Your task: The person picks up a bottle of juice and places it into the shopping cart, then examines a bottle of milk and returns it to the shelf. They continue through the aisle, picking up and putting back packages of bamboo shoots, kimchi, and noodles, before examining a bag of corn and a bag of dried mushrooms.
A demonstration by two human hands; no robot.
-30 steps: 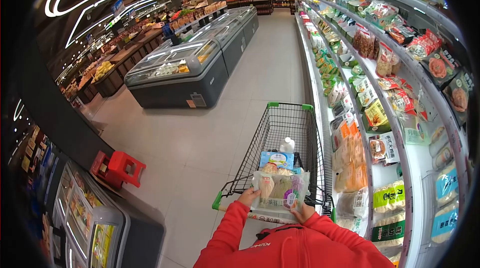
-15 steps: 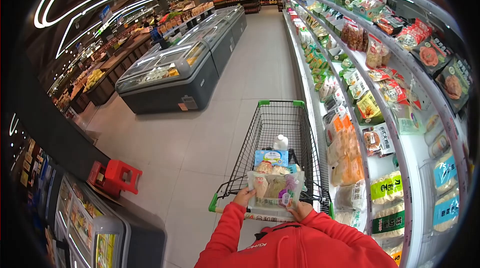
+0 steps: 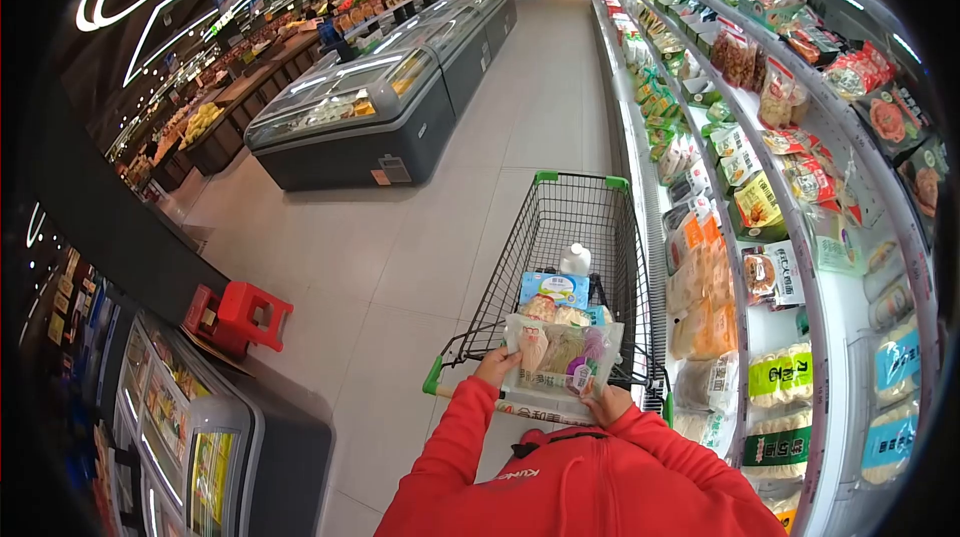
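Observation:
Between my two hands is a clear plastic pack of noodles, with pale, greenish and purple bundles showing through. My left hand has its fingers closed on the pack's left edge. The lower right corner is pinched in my right hand. Both hands are over the near end of a black wire shopping cart with green corner pieces. Inside the cart, just beyond the pack, lie a blue-and-white package and a white bottle. Other packs there are partly covered by the noodles.
A refrigerated shelf stocked with packaged food runs close along the right. Grey chest freezers stand ahead on the left. Nearer on the left are a red plastic stool and another freezer. Tiled floor stretches between.
The view has shifted slightly, so the cart and freezers sit a little higher and further right in the picture. Both hands keep hold of the noodle pack.

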